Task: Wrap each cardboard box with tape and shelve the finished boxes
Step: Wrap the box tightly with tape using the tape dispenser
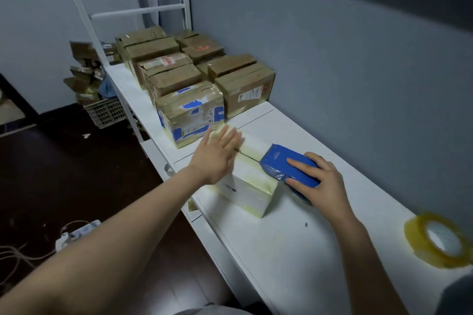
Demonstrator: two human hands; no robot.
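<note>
**Taping of a white box on the worktop**

At 11 o'clock, at the far end of the white worktop [294,238]: taped brown boxes [176,77] in close rows. At centre: left hand [217,153], open with straight fingers, pressed flat on top of the white box [245,186], partly banded in yellowish tape. At the box's 3 o'clock, touching its top: blue tape dispenser [289,163], gripped from above by the curled right hand [317,179]. At 4 o'clock, well apart: spare tape roll [440,240].
</note>
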